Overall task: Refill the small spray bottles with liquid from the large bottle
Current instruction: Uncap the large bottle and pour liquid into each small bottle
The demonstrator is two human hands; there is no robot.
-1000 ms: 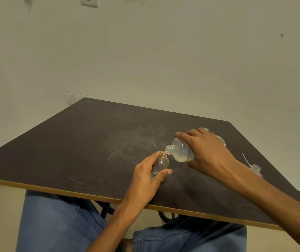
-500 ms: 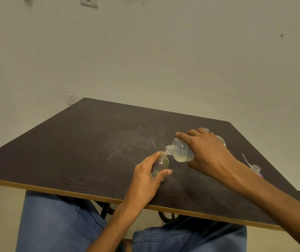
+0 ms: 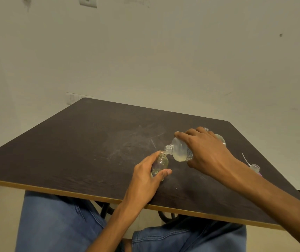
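A person sits at a dark, scuffed table (image 3: 76, 142) with a pale edge strip, seen from above over their own arms, with blue jeans (image 3: 54, 224) showing below the near edge. The left hand (image 3: 145, 177) is wrapped around a small clear bottle (image 3: 161, 163) that stands upright on the table near the front edge; the fingers curl around its far side and the thumb presses on the near side, leaving the open neck uncovered. The right hand (image 3: 205, 151) grips a larger clear bottle (image 3: 181, 151) from above, fingers curled over its body, and holds it tipped nearly on its side, with the bottom end toward the right. The large bottle's open mouth sits just above and against the small bottle's neck, and a little pale liquid pools in the lower side of the large bottle. A small amount of liquid also shows in the bottom of the small bottle. Behind the right hand, the top of another small bottle (image 3: 206, 128) peeks out. Further right on the table, near the right forearm, lies a spray cap (image 3: 254, 167) with a thin white tube sticking up from it. A plain pale wall (image 3: 163, 51) rises behind the table.
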